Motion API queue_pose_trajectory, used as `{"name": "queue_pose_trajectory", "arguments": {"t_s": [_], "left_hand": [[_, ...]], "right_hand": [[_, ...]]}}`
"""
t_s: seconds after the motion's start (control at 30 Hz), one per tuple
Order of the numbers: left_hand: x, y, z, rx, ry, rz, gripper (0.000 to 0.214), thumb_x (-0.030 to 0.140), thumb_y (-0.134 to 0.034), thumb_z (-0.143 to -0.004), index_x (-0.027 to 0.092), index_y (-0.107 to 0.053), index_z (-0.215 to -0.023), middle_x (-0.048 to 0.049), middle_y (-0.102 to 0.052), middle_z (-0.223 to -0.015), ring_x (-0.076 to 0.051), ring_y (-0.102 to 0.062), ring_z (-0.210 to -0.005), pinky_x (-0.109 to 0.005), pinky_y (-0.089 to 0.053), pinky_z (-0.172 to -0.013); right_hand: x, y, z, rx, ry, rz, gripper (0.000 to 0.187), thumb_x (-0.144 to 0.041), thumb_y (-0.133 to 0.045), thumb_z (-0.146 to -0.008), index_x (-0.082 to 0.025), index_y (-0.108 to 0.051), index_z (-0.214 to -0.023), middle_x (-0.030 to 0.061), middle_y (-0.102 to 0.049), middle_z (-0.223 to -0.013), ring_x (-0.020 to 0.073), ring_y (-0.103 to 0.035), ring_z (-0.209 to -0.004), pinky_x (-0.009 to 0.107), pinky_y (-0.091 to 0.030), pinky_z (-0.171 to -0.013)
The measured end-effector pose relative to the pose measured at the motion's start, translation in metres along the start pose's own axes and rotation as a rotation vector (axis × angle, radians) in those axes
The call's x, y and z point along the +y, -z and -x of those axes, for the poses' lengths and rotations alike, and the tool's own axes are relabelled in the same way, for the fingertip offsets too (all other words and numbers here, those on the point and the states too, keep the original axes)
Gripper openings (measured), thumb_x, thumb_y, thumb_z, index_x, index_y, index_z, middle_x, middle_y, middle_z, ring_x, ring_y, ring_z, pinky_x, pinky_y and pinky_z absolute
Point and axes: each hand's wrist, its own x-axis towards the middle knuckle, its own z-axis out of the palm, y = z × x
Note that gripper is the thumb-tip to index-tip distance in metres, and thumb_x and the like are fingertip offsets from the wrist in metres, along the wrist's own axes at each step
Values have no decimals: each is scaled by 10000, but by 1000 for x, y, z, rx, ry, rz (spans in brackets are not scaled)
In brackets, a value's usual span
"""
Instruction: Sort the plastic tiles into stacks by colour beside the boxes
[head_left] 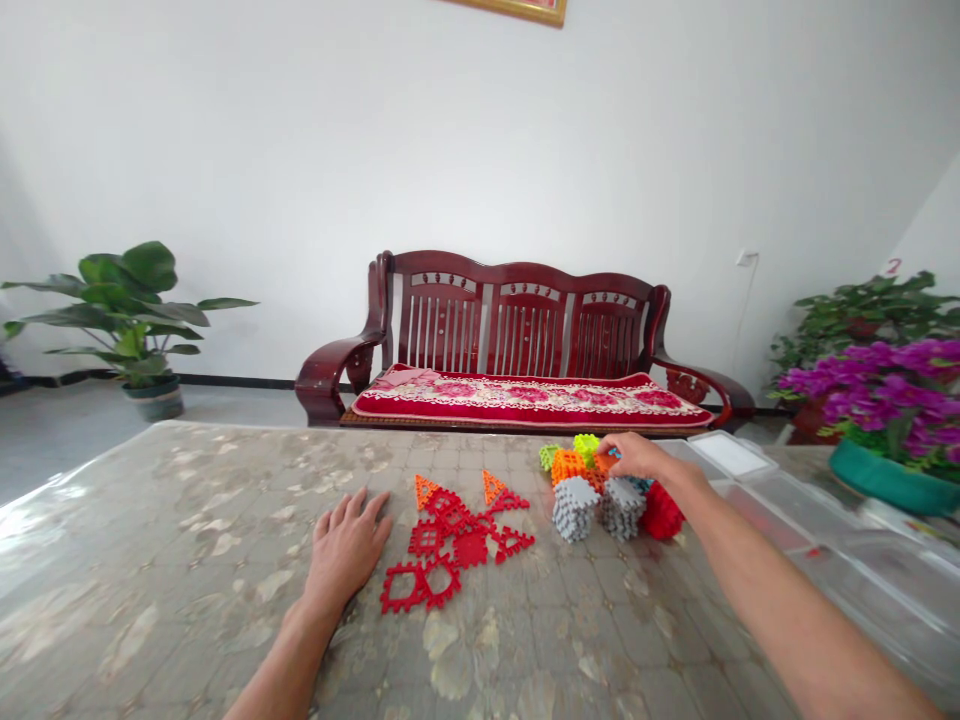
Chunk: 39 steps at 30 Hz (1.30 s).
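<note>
My left hand (350, 540) lies flat on the table with its fingers spread, holding nothing. Just right of it is a flat cluster of red toothed building tiles (471, 548), some with cut-out windows. Orange triangular tiles (425, 490) sit at the cluster's far side. At the stacked tiles, my right hand (634, 457) reaches down with its fingertips closed around an orange toothed tile (604, 462); the hand partly hides it. Grey tile stacks (575, 508) stand in front of that hand, with red tiles (661, 512) to their right. Yellow-green tiles (586, 446) are behind.
Clear plastic boxes (780, 508) with open lids line the table's right side. Beyond them, purple flowers (885, 390) stand in a teal pot (892, 480). A patterned cover lies over the table (187, 560). Past its far edge is a wooden bench (525, 320).
</note>
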Motion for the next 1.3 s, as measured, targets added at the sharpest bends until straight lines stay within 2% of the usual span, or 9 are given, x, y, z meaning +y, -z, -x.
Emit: {"name": "queue_pose_trajectory", "arguments": {"t_s": [0.13, 0.27, 0.37, 0.47, 0.6, 0.77, 0.87, 1.03, 1.3], "left_hand": [[0, 1, 0, -13, 3, -17, 454, 378, -392, -961, 297, -583, -1364, -88, -535, -1471, -278, -444, -1378, -451, -311, -1127], [1, 2, 0, -19, 1, -7, 459, 370, -387, -964, 287, -579, -1373, -100, -536, -1467, -290, -439, -1381, -472, -310, -1128], [0, 2, 0, -19, -3, -5, 459, 366, -386, -967, 274, -581, -1373, -105, -529, -1471, -299, -439, -1381, -469, -305, -1130], [0, 2, 0, -11, -9, 4, 452, 365, -394, -966, 276, -585, -1366, -108, -531, -1468, -289, -442, -1377, -463, -301, -1130], [1, 2, 1, -12, -1, 8, 451, 375, -402, -962, 288, -581, -1367, -101, -530, -1472, -291, -442, -1376, -470, -301, -1128], [0, 1, 1, -8, 3, 27, 456, 375, -410, -958, 278, -584, -1368, -110, -527, -1472, -304, -438, -1378, -483, -296, -1131], [0, 0, 1, 0, 0, 45, 449, 369, -406, -958, 288, -587, -1361, -103, -530, -1471, -291, -434, -1380, -480, -294, -1133], [-2, -2, 0, 3, -1, 43, 449, 375, -407, -956, 288, -591, -1357, -99, -529, -1474, -292, -435, -1379, -475, -300, -1129], [-1, -2, 0, -7, 0, 16, 458, 385, -402, -960, 286, -581, -1369, -98, -528, -1474, -296, -438, -1375, -480, -293, -1129]], "right_hand": [[-2, 3, 5, 36, -13, 28, 431, -142, -767, -556, -249, -758, -974, 25, -746, -1081, 248, -650, -1046, 306, -464, -923], [-9, 12, 9, 91, -24, 24, 395, -103, -673, -641, -235, -751, -1005, 34, -742, -1107, 227, -654, -1050, 295, -461, -927], [-26, 18, 10, 131, -5, 1, 411, -87, -596, -698, -216, -738, -1062, 42, -744, -1104, 206, -666, -1022, 277, -469, -906], [-58, 15, 13, 137, 92, -115, 374, -86, -568, -722, -197, -743, -1033, 36, -759, -1024, 185, -682, -926, 260, -490, -848], [-112, -4, 17, 72, 192, -211, 320, -95, -557, -741, -196, -750, -975, 29, -766, -970, 178, -692, -878, 254, -501, -800], [-168, -38, 14, 5, 145, -65, 337, -130, -536, -796, -212, -736, -1055, 33, -755, -1080, 173, -679, -996, 239, -471, -844], [-193, -56, 8, -8, 81, -7, 284, -218, -568, -810, -207, -732, -1042, 67, -747, -1099, 216, -675, -1026, 280, -472, -843], [-223, -81, -1, -38, -49, 86, 344, -380, -590, -828, -163, -723, -1059, 163, -727, -1115, 299, -674, -1050, 352, -497, -814], [-246, -93, -8, -27, -48, 122, 319, -239, -667, -761, -194, -713, -1074, 170, -721, -1100, 296, -672, -1052, 360, -492, -856]]}}
